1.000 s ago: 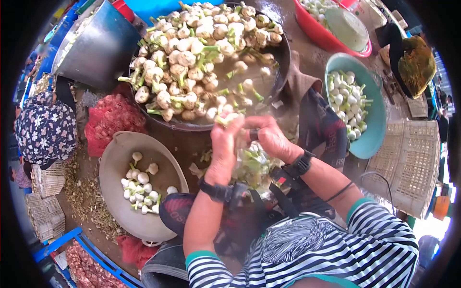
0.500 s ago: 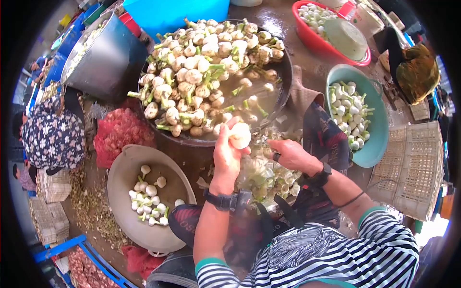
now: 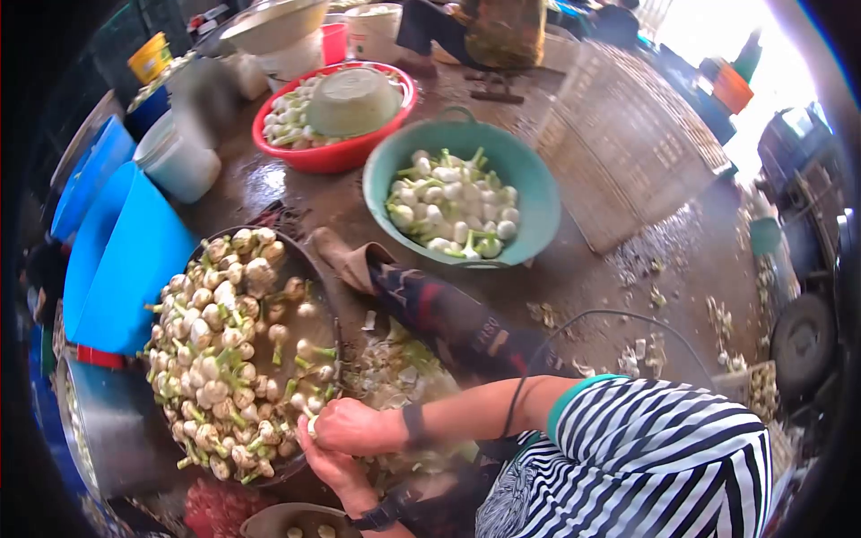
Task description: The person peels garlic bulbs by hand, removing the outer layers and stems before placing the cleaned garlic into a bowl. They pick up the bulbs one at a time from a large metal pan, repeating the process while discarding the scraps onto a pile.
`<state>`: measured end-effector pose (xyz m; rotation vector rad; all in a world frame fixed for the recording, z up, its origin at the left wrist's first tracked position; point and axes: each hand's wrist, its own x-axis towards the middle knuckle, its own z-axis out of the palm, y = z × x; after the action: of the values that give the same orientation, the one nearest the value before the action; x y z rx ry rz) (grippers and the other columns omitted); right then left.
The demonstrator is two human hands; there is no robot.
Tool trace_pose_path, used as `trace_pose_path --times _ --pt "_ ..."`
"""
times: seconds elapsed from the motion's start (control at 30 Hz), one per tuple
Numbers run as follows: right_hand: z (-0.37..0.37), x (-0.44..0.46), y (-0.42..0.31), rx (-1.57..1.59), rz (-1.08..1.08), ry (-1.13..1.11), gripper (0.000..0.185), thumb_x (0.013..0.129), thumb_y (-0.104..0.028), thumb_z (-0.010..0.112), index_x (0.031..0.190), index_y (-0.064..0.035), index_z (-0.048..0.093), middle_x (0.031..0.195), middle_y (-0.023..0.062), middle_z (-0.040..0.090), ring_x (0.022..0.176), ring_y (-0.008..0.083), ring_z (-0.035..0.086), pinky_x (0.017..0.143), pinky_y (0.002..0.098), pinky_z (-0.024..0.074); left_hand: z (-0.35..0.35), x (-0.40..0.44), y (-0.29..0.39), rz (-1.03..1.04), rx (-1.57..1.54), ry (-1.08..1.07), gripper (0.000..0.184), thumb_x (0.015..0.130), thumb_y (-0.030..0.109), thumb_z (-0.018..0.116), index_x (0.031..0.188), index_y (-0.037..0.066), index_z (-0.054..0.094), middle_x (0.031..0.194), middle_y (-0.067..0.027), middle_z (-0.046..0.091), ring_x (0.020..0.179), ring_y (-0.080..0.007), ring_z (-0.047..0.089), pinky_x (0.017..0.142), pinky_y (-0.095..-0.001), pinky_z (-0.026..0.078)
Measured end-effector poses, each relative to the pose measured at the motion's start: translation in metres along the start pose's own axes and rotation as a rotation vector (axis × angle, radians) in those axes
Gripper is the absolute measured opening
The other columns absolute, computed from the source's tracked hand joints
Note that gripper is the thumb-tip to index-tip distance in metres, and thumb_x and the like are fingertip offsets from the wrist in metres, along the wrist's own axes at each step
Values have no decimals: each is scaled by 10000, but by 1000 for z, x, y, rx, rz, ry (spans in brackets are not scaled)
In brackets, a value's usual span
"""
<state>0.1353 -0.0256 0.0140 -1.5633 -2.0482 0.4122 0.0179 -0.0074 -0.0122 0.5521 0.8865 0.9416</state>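
A big blue tub [image 3: 134, 269] stands near a whitish bucket [image 3: 184, 161], a yellow pail [image 3: 150, 59] farther back. Over the damp floor [image 3: 574, 287] there's a pale perforated crate [image 3: 619, 152], and a dark wheel [image 3: 801, 345] off toward the edge.

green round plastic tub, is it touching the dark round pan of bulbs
Apart. The head view shows brown floor between the green round plastic tub and the dark round pan, rims not meeting.

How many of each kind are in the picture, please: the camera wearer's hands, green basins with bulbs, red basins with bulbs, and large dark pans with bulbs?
Wearer's hands: 2, left hand and right hand
Green basin: 1
Red basin: 1
Dark pan: 1
Total: 5
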Motion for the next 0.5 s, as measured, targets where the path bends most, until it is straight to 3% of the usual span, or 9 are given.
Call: trace_pose_path --times 0.1,0.2,0.23,0.33,0.37,0.47,0.5 --pt "-3 -6 5 51 52 16 132 656 -118 607 717 0 603 702 176 623 664 290 632 566 384 498 6 0 -2 19 50 47 445 924 404 451 1222 76 490 1168 -68 518 1099 -210 510 882 -346 436" --pt "-3 -10 15 436 262 112 142 715 -93 571 819 0 594 739 206 612 674 305 625 575 374 505 12 -4 -1 22 109 134 427 924 405 449 1184 72 510 1090 -73 557 1000 -201 557 779 -336 473" --pt "-5 -9 21 454 278 52 130 775 -82 512 875 -18 567 741 181 606 635 284 607 577 359 509 12 -1 1 30 126 167 421 926 402 443 1175 70 516 1062 -82 570 958 -200 573 742 -334 482" --pt "-5 -8 31 1643 683 -173 111 809 -46 456 858 -47 556 731 113 588 616 237 586 565 344 499 -2 7 4 5 -73 30 422 927 406 422 1146 63 533 966 -130 603 793 -199 587 617 -332 476" --pt "-10 -9 32 1883 706 -214 86 860 -59 443 846 -64 528 714 53 538 629 187 549 573 330 483 -4 10 5 9 -150 -39 449 922 421 391 1088 36 554 896 -178 614 692 -239 561 536 -335 443" --pt "-20 -10 41 2325 367 -153 64 888 -92 464 847 -58 501 702 43 507 645 177 529 580 326 474 10 1 19 104 -174 -384 524 915 427 361 1106 -19 559 1039 -216 604 877 -350 578 637 -395 507" --pt "-30 -13 41 2292 430 -118 97 909 -136 469 835 -74 468 686 47 499 622 171 511 532 327 476 13 -2 22 134 -177 -496 549 912 429 351 1112 -37 560 1087 -228 601 938 -387 583 671 -415 528"
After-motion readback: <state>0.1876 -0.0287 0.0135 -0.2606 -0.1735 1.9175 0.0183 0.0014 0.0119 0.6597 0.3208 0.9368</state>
